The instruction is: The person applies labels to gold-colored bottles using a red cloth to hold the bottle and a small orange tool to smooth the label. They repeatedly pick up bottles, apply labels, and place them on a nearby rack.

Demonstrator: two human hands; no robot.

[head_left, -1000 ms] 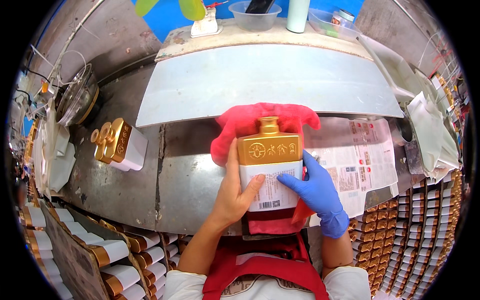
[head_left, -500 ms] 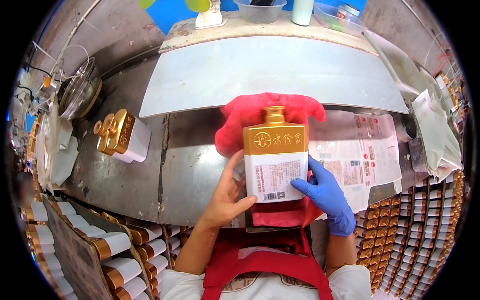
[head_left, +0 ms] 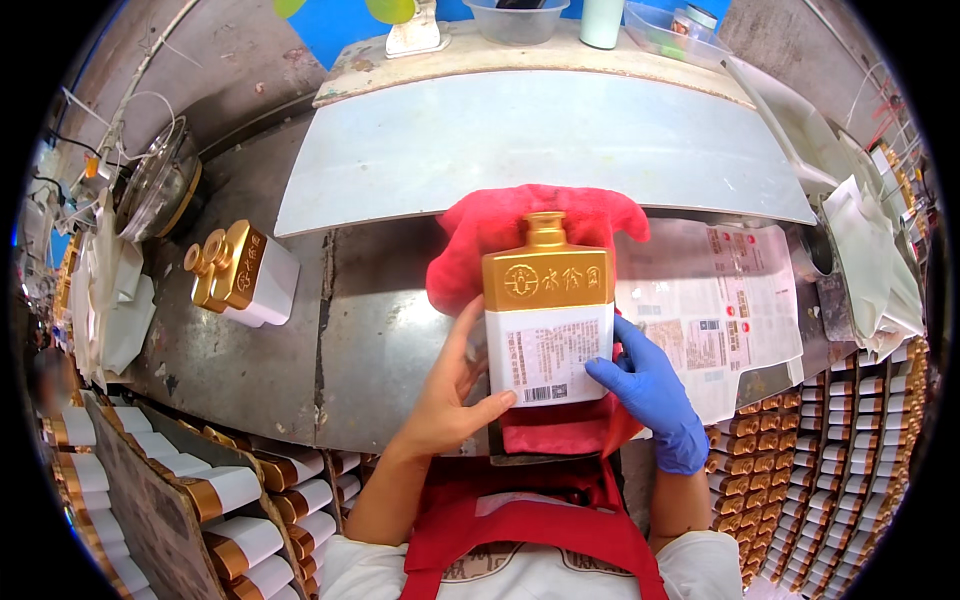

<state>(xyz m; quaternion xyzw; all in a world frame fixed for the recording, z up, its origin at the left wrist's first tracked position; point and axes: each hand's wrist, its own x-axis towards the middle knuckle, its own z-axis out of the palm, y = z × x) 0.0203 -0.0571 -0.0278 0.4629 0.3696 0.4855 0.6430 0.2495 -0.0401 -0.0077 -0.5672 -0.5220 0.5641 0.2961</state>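
Observation:
Between my two hands stands a flat, square-shouldered bottle (head_left: 549,330), its neck pointing away from me. Its upper part is gold with raised lettering; its lower part is white, with a printed label panel and a barcode. My bare left hand (head_left: 457,385) grips the left side, thumb at the lower left corner. On the right side my right hand (head_left: 652,390), in a blue glove, holds the bottle with its thumb on the white front. Under and behind the bottle lies a red cloth (head_left: 470,255), partly hidden by it. The fingers behind the bottle are partly covered.
Several similar bottles (head_left: 243,275) stand at the left on the metal table (head_left: 385,370). A printed sheet (head_left: 745,290) lies on the right. Beyond is a pale board (head_left: 540,140). Racks of bottles (head_left: 240,550) flank me. A glass bowl (head_left: 160,185) sits far left.
Almost nothing differs. The bottle and both hands keep the same hold, with only a very slight shift of the view.

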